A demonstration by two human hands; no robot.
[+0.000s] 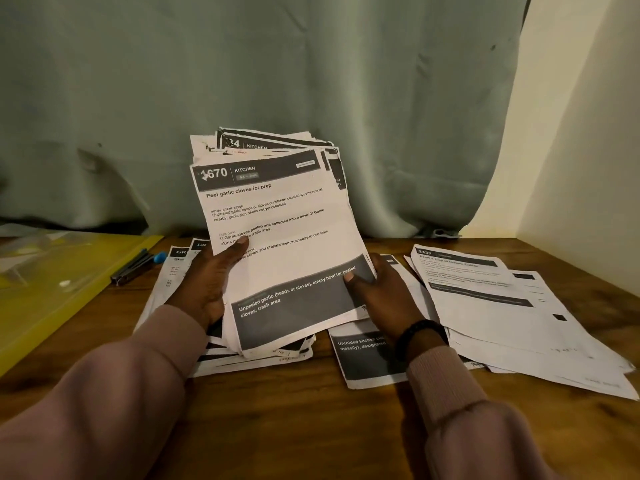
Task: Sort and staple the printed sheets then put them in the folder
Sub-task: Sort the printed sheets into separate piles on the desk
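Note:
A thick stack of printed sheets (277, 237) stands tilted up from the wooden table (294, 420); its top page reads "1670 KITCHEN, Peel garlic cloves for prep". My left hand (204, 285) grips the stack's left edge, thumb pressed on the front page. My right hand (381, 299) holds the lower right edge, thumb on the dark band. More sheets lie flat under the stack (263, 358), one lies beneath my right wrist (363, 362), and another loose pile (502, 306) is spread at the right. A yellow transparent folder (62, 289) lies at the left.
A dark stapler-like tool with a blue-tipped pen (135, 265) rests at the folder's right edge. A grey-green curtain (242, 81) hangs behind the table, and a pale wall (588, 133) closes the right side.

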